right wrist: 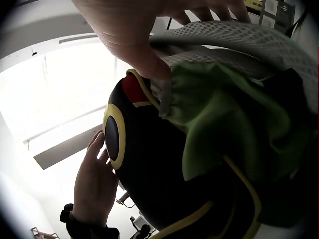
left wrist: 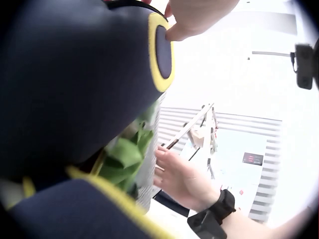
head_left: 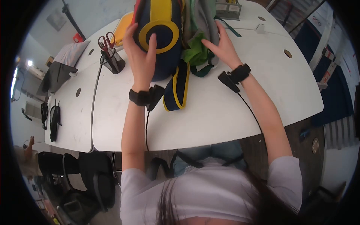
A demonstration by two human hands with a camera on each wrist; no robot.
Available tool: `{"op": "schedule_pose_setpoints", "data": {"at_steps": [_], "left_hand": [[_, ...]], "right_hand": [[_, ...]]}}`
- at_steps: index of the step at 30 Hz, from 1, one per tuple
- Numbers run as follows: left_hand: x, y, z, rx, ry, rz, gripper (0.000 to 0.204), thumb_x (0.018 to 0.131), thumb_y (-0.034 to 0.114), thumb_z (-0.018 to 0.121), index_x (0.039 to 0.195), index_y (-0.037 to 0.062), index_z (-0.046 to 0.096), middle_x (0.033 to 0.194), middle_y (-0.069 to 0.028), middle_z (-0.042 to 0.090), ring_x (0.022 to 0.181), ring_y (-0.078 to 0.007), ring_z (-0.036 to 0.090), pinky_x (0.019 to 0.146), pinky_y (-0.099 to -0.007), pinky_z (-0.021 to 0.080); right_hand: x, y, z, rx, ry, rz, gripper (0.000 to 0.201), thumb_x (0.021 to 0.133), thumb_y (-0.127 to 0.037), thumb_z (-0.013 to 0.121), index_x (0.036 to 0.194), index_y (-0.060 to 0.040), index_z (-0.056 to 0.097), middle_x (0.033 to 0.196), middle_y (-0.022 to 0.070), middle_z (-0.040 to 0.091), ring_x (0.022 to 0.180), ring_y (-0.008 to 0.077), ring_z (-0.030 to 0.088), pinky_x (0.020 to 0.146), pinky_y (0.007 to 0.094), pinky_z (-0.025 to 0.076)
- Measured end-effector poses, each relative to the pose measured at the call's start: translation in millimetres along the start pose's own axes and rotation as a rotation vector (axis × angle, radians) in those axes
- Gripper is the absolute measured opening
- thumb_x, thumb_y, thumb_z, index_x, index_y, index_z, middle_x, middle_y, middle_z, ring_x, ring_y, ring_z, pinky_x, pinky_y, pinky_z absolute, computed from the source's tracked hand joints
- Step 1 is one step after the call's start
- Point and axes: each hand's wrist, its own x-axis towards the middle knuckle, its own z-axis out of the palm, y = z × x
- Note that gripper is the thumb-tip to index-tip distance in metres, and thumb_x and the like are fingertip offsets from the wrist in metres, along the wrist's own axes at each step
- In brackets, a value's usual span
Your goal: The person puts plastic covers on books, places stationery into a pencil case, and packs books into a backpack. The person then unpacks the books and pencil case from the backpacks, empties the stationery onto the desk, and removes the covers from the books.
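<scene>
A navy backpack (head_left: 163,64) with a yellow stripe, a yellow ring and red edging stands on the white table. Against its right side is a grey mesh bag (head_left: 207,18) with green cloth (head_left: 195,52) bunched at its front. My left hand (head_left: 140,56) rests on the navy backpack, thumb over the ring and fingers along the left edge. On the other side, my right hand (head_left: 227,48) touches the mesh bag, its thumb by the green cloth and its fingers along the outer side. A navy strap with yellow edges (head_left: 176,90) hangs toward me.
Left of the backpack stands a mesh pen cup (head_left: 114,63) with red-handled scissors (head_left: 107,40). A grey holder (head_left: 228,10) is at the back right, and a yellow item (head_left: 122,30) lies at the back left. Black chairs (head_left: 95,176) stand below the table's left edge.
</scene>
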Motion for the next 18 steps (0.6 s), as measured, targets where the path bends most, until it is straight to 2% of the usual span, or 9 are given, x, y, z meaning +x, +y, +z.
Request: {"op": "schedule_pose_setpoints", "data": {"at_steps": [4, 7, 8, 10, 12, 13, 15, 16, 18], "left_hand": [[31, 9, 12, -0.083, 0.065, -0.132, 0.070, 0.075, 0.029, 0.069, 0.128, 0.0027, 0.032, 0.125, -0.0187, 0.040, 0.116, -0.0281, 0.041, 0.094, -0.0356, 0.036], [39, 11, 11, -0.024, 0.029, -0.168, 0.065, 0.074, 0.030, 0.070, 0.124, 0.0015, 0.039, 0.121, -0.0178, 0.044, 0.112, -0.0265, 0.044, 0.092, -0.0343, 0.038], [39, 9, 11, -0.025, 0.029, -0.170, 0.065, 0.074, 0.030, 0.070, 0.124, 0.0015, 0.039, 0.121, -0.0178, 0.044, 0.112, -0.0265, 0.044, 0.092, -0.0343, 0.038], [39, 3, 13, 0.125, 0.079, -0.116, 0.056, 0.073, 0.027, 0.070, 0.115, -0.0023, 0.047, 0.105, -0.0155, 0.052, 0.100, -0.0291, 0.051, 0.085, -0.0347, 0.041], [39, -7, 12, 0.086, 0.048, -0.171, 0.053, 0.074, 0.027, 0.069, 0.112, -0.0020, 0.048, 0.102, -0.0153, 0.052, 0.097, -0.0291, 0.052, 0.083, -0.0344, 0.041], [38, -11, 11, 0.047, 0.018, -0.225, 0.049, 0.075, 0.027, 0.068, 0.110, -0.0016, 0.049, 0.100, -0.0151, 0.052, 0.094, -0.0291, 0.052, 0.081, -0.0341, 0.042], [37, -17, 7, 0.037, -0.025, -0.224, 0.044, 0.076, 0.024, 0.065, 0.108, -0.0015, 0.049, 0.098, -0.0153, 0.052, 0.092, -0.0281, 0.052, 0.079, -0.0340, 0.042], [38, -17, 5, 0.026, -0.058, -0.230, 0.040, 0.077, 0.022, 0.063, 0.106, -0.0014, 0.049, 0.097, -0.0154, 0.051, 0.089, -0.0272, 0.053, 0.078, -0.0339, 0.042], [38, -15, 2, 0.033, -0.066, -0.199, 0.036, 0.077, 0.019, 0.060, 0.105, -0.0016, 0.049, 0.096, -0.0151, 0.051, 0.086, -0.0265, 0.052, 0.076, -0.0338, 0.042]], "right_hand": [[32, -9, 21, -0.085, 0.147, -0.059, 0.097, 0.066, -0.037, 0.072, 0.131, 0.0090, 0.018, 0.131, 0.0290, 0.030, 0.123, 0.0368, 0.032, 0.101, 0.0366, 0.029], [48, -12, 34, -0.079, 0.173, -0.028, 0.106, 0.060, -0.038, 0.075, 0.131, 0.0105, 0.014, 0.132, 0.0311, 0.026, 0.124, 0.0389, 0.029, 0.101, 0.0378, 0.029], [55, -11, 37, -0.162, 0.227, -0.035, 0.103, 0.060, -0.039, 0.074, 0.131, 0.0091, 0.017, 0.130, 0.0305, 0.030, 0.121, 0.0387, 0.034, 0.099, 0.0380, 0.032], [66, -13, 36, -0.245, 0.280, -0.041, 0.100, 0.061, -0.040, 0.073, 0.131, 0.0077, 0.020, 0.128, 0.0299, 0.035, 0.118, 0.0386, 0.038, 0.096, 0.0382, 0.035], [76, -18, 32, -0.268, 0.119, 0.181, 0.085, 0.062, -0.041, 0.067, 0.125, 0.0052, 0.035, 0.112, 0.0276, 0.051, 0.104, 0.0380, 0.051, 0.088, 0.0390, 0.042], [80, -13, 32, -0.266, 0.124, 0.186, 0.085, 0.062, -0.041, 0.067, 0.125, 0.0052, 0.035, 0.112, 0.0276, 0.051, 0.104, 0.0380, 0.051, 0.088, 0.0390, 0.042], [85, -1, 30, -0.313, 0.158, 0.322, 0.068, 0.064, -0.041, 0.063, 0.114, 0.0032, 0.049, 0.093, 0.0244, 0.061, 0.090, 0.0377, 0.058, 0.081, 0.0397, 0.046], [82, 3, 27, -0.232, 0.233, 0.275, 0.061, 0.064, -0.040, 0.063, 0.105, 0.0046, 0.055, 0.088, 0.0250, 0.061, 0.089, 0.0383, 0.058, 0.079, 0.0396, 0.046], [76, 12, 17, -0.134, 0.285, 0.307, 0.059, 0.065, -0.039, 0.062, 0.104, 0.0047, 0.056, 0.087, 0.0251, 0.061, 0.089, 0.0384, 0.058, 0.078, 0.0393, 0.045]]}}
